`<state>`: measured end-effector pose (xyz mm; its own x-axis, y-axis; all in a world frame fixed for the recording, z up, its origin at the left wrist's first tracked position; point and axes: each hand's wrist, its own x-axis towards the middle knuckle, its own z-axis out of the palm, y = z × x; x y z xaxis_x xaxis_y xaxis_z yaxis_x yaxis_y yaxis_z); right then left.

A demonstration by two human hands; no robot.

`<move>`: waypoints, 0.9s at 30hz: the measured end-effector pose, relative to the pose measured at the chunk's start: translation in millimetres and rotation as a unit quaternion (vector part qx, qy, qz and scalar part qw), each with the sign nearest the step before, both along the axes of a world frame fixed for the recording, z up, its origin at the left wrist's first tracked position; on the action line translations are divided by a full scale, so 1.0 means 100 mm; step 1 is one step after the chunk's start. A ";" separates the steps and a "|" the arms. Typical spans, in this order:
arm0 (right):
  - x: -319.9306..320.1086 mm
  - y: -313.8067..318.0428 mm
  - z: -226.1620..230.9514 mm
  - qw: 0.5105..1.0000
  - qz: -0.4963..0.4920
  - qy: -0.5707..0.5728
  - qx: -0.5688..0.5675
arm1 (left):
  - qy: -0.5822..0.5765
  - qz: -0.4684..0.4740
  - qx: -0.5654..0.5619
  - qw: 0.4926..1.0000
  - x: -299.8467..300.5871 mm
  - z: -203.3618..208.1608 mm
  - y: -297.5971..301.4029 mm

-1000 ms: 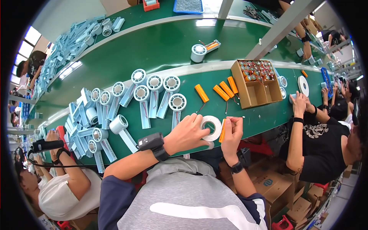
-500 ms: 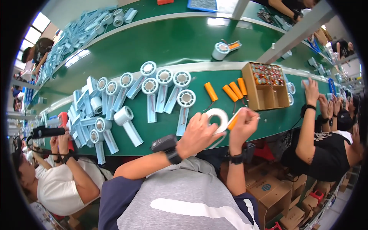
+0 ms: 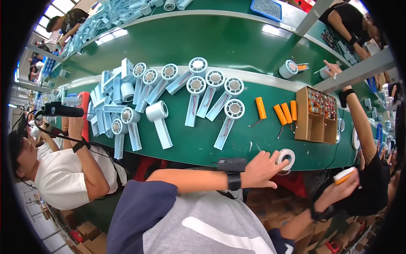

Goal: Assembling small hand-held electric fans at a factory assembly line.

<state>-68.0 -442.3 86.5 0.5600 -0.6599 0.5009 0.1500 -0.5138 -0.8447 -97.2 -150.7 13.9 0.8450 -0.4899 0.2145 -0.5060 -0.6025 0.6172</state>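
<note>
My left hand [image 3: 263, 169] is at the table's front edge, fingers stretched out and thumb apart. Its fingertips touch the rim of a white tape roll [image 3: 292, 155], which sits by the edge. Away to the right, beyond the table edge, my right hand [image 3: 337, 189] is closed around an orange battery [image 3: 341, 179]. White tape covers part of that battery's upper side. On the table behind the roll lie several loose orange batteries [image 3: 260, 108] with thin wires. To their left are light-blue fan housings [image 3: 234, 109] with round heads and channel-shaped handles, wires in some.
A divided cardboard box [image 3: 316, 129] holding small motors with wires stands right of the batteries. Light-blue shells [image 3: 101, 114] are heaped at left. One fan unit [image 3: 289, 68] stands on the far strip. Co-workers sit close on both sides; the right one's arm [image 3: 359, 114] reaches over the table.
My right hand has swung right and away from the tape roll with the battery. My left hand's fingers have loosened on the roll, now lower by the edge. The view has turned right.
</note>
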 end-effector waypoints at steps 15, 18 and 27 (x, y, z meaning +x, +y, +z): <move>-0.71 1.47 -0.89 0.948 0.138 0.105 0.267 | -0.279 -0.129 0.266 0.914 0.89 0.08 1.44; -0.57 1.58 -0.77 0.950 0.172 0.109 0.236 | -0.285 -0.076 0.240 0.925 0.84 -0.05 1.25; 0.02 2.24 -0.98 0.913 0.258 0.086 0.304 | -0.264 0.028 0.218 0.939 0.57 -0.03 1.12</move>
